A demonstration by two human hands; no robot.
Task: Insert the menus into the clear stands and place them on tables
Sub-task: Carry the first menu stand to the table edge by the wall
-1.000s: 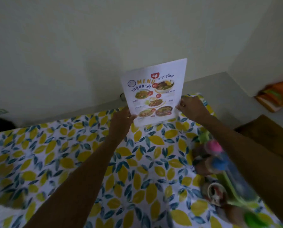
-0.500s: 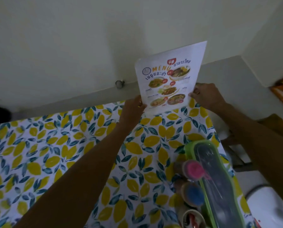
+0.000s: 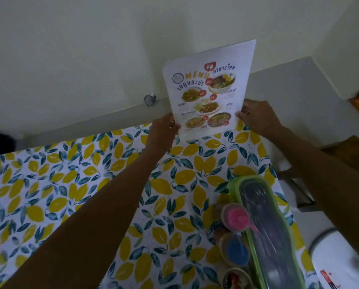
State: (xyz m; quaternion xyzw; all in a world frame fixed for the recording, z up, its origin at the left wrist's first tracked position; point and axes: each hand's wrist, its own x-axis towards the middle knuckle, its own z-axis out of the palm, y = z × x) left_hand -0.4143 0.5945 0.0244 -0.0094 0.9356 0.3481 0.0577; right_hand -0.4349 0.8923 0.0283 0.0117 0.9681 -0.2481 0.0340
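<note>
Menu (image 3: 208, 90): upright, at far edge of table (image 3: 91, 184), bottom edge touching or just above the cloth near the far-right corner; can't tell which. Clear stand around it not discernible. Wall behind, w/ grey lower band; open floor strip btwn table's far edge and wall. Room on table: wide bare cloth to left and toward camera; right side crowded. Look: white sheet, "MENU" in yellow, Thai script, red logo at top, five food-dish photos w/ red price dots; top-left corner rounded, sheet leans slightly right. Left hand (image 3: 161, 134): arm stretched fwd, fingers closed on menu's lower-left edge. Right hand (image 3: 257, 117): arm reaching in from right, fingers pinched on lower-right edge. Tablecloth: yellow lemon/blue leaf print. Near right: green-rimmed box (image 3: 264, 226) w/ clear lid; beside it pink-capped jar (image 3: 236, 217), blue-capped jar (image 3: 235, 250). Small fitting on wall (image 3: 150, 99), left of menu.
</note>
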